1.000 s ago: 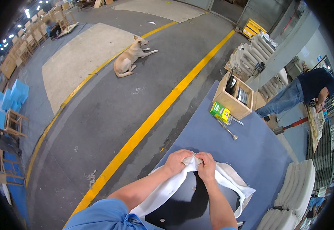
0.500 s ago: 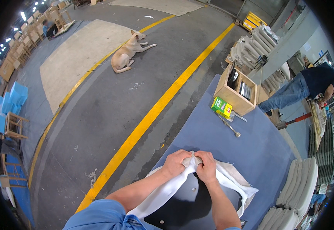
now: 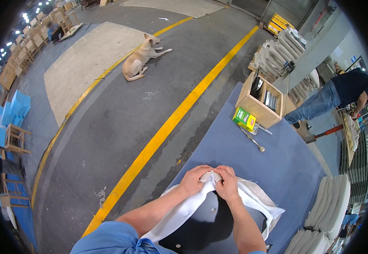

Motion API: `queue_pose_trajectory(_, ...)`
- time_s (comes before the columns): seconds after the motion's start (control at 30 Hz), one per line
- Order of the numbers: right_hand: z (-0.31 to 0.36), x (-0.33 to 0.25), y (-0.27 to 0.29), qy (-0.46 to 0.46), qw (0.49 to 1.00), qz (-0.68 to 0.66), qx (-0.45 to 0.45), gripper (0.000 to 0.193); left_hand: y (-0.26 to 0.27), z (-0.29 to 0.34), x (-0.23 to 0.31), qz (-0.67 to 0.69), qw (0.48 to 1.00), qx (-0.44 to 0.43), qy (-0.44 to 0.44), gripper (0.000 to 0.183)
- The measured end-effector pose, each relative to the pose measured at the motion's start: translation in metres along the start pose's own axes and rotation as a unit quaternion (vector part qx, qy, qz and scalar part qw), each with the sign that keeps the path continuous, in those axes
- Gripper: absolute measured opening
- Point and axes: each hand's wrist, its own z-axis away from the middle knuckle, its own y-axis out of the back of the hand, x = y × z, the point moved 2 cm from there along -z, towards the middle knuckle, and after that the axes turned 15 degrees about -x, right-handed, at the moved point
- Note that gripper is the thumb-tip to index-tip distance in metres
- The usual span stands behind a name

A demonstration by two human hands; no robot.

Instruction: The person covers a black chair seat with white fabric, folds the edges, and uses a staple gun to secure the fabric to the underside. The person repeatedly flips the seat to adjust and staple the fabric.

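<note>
A dark seat panel with small round holes lies before me on the blue-grey table. White padding and beige fabric stick up loosely around its edge. My left hand pinches the bunched cloth at the panel's far edge. Right beside it, my right hand grips the same gathered fold, thumbs close together. The fingertips on the far side of the fold are partly hidden.
Farther along the table stand a wooden box of tools, a green-yellow carton and a metal tool. Cushions are stacked at right. A person bends over a bench. A dog lies on the floor.
My hands stay on the gathered fabric at the far edge, with only a slight shift of the fingers over the fold. The person at right has moved slightly.
</note>
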Motion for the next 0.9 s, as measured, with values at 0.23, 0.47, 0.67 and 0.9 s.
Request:
queue_pose_trajectory(0.23, -0.002, -0.001, 0.000, -0.007, 1.000, 0.006, 0.000, 0.037, 0.001, 0.002, 0.011, 0.010, 0.998, -0.022, 0.065, 0.049)
queue_pose_trajectory(0.47, -0.001, -0.009, 0.003, 0.018, 1.000, 0.007, 0.023, 0.040, 0.002, 0.005, 0.011, 0.035, 0.997, -0.001, 0.068, 0.050)
queue_pose_trajectory(0.67, -0.001, -0.007, 0.002, 0.019, 0.999, 0.006, 0.028, 0.044, 0.001, 0.003, 0.012, 0.025, 0.999, 0.017, 0.041, 0.047)
queue_pose_trajectory(0.9, -0.005, -0.003, 0.001, -0.041, 0.998, -0.046, 0.002, 0.039, 0.004, -0.007, 0.007, 0.054, 0.994, 0.014, 0.091, 0.020)
